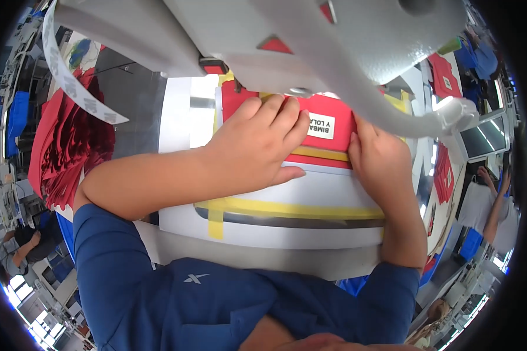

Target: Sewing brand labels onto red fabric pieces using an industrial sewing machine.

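A red fabric piece with a white printed label and a yellow strip along its near edge lies beneath the head of a pale industrial machine, likely a sewing machine. My left hand rests on the fabric left of the label, fingers stretched forward and thumb apart; the fingertips reach under the machine head. At the fabric's right edge is my right hand, its thumb and forefinger closed on the edge, other fingers curled and partly hidden. Under the fabric spreads a white work surface with yellow tape.
A bundle of red fabric pieces hangs at the left beside my elbow. More red pieces lie on the right. A loose white tape dangles at upper left, and a pale curved tube crosses above my right hand. Other people work farther off.
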{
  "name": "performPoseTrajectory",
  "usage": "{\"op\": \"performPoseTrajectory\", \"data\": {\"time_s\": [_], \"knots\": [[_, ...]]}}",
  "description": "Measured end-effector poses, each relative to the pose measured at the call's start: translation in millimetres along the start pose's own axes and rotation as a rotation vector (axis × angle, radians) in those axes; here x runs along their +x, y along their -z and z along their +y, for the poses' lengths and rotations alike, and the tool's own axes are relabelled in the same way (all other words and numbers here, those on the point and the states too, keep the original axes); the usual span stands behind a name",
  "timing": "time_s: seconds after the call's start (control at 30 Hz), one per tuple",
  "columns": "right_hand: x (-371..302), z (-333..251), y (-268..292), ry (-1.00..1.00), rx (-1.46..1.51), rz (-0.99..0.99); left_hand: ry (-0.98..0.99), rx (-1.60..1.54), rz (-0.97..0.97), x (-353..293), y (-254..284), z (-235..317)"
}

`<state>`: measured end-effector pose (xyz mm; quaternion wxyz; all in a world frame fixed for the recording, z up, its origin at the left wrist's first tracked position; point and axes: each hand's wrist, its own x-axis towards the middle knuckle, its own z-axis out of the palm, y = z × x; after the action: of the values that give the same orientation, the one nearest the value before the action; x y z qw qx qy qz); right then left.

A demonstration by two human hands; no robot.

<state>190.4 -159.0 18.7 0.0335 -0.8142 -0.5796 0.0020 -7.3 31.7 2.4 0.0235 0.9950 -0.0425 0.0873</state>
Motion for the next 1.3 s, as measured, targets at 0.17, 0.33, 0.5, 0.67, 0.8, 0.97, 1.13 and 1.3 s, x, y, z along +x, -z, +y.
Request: {"op": "performPoseTrajectory", "data": {"time_s": [0.17, 0.33, 0.5, 0.67, 0.8, 0.97, 1.13, 1.3], "knots": [[-1.4, 0.3, -2.5, -0.019, 0.038, 0.028, -0.002, -0.026, -0.015, 0.3, -2.3, -1.7], [-0.9, -0.5, 1.3, 0.110, -0.042, 0.152, -0.011, 0.045, 0.045, -1.6, -5.5, 0.5], [-4.4, -0.7, 3.1, -0.032, 0.013, -0.024, -0.028, 0.059, 0.065, -2.1, -2.6, -1.8], [-2.5, 2.5, 0.3, 0.053, -0.016, 0.077, -0.032, 0.030, 0.077, -1.5, -5.3, -4.3], [-1.9, -3.1, -0.5, 0.014, -0.013, 0.070, -0.043, 0.066, 0.067, -4.1, 1.6, -5.4], [1.8, -11.0, -0.6, -0.046, 0.037, 0.020, -0.024, 0.067, 0.059, -6.7, 2.8, -4.5], [5.9, -16.3, -0.9, -0.022, 0.036, 0.035, -0.023, 0.032, 0.025, -8.4, 7.9, -6.5], [18.1, -32.4, 2.8, -0.009, 0.011, 0.031, 0.021, 0.041, -0.035, -14.8, 14.1, -14.7]]}}
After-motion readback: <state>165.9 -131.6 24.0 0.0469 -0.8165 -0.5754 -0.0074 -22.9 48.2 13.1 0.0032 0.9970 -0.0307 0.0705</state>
